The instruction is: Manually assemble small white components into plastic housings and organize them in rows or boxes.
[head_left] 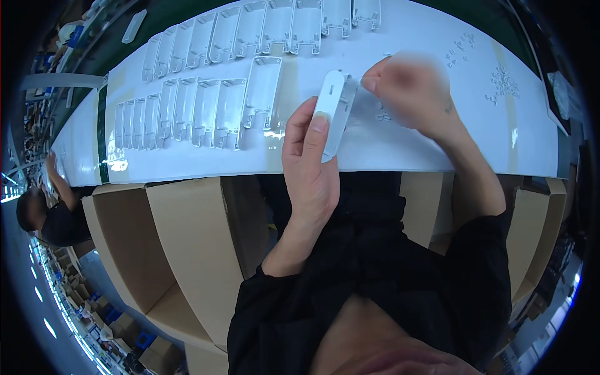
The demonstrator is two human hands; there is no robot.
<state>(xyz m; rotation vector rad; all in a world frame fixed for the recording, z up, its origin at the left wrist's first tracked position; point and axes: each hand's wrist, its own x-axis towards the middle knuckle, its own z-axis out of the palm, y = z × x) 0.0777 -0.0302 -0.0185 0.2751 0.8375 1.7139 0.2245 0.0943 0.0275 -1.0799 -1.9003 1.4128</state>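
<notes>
My left hand [312,159] is closed round a long white plastic housing [334,103] with a rounded end. The housing is tilted up off the table, its slotted narrow side toward me and my thumb across its lower part. My right hand [409,90] is just right of the housing's upper end, thumb and finger pinched together. Its back is blurred, and whatever the fingertips hold is too small to make out. A few small clear parts [383,114] lie on the table below this hand.
Two rows of open white housings [228,103] stand on the white table [312,164] to the left and far side. Small clear parts [503,84] lie scattered at the right. Open cardboard boxes [187,228] stand below the near edge. Another person [59,219] is at far left.
</notes>
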